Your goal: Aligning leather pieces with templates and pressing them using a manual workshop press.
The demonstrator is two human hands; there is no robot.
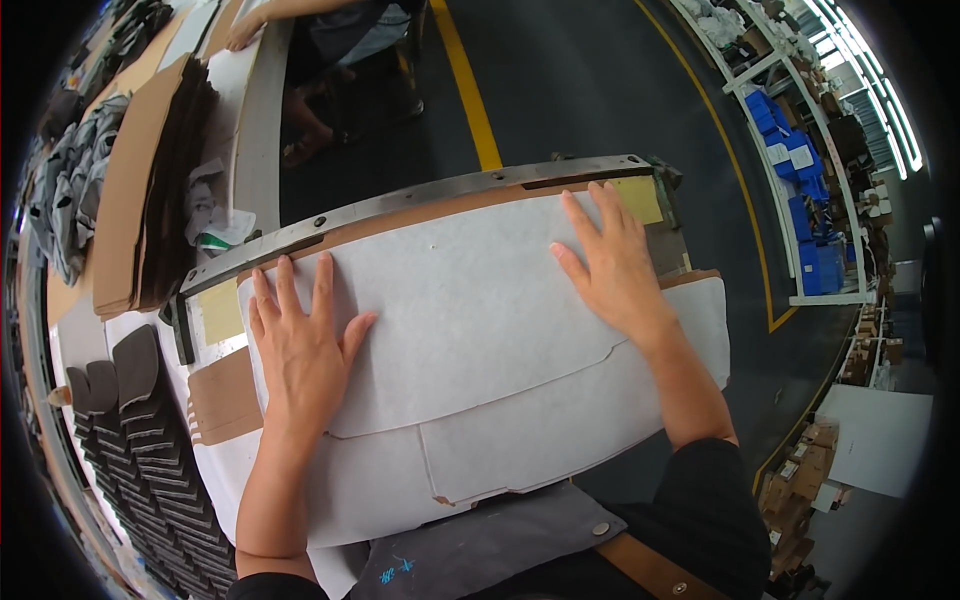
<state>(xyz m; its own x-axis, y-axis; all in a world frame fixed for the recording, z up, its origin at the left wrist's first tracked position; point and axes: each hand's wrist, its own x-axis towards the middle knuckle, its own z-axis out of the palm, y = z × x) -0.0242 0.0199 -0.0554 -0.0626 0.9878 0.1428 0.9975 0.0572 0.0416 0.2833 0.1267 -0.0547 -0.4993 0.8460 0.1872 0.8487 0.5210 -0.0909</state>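
Observation:
A large white sheet [460,320] lies in front of me, its far edge along a brown strip beside a long metal bar [400,199] with screws. My left hand [300,340] rests flat on the sheet's left part, fingers apart and tips near the far edge. On its right part lies my right hand [612,262], fingers also stretched out, tips by the bar's right end. Yellow patches [638,200] show at both ends of the bar. Nearer to me, another white layer [520,440] shows below the top sheet. What lies beneath the sheets is mostly hidden.
On the left stand stacked brown cardboard pieces [140,190], and rows of dark grey curved pieces [150,430]. Grey cloth [85,180] is heaped beyond. Another person's hand [243,30] rests on the far-left table. Shelving with blue bins [800,180] stands at the right.

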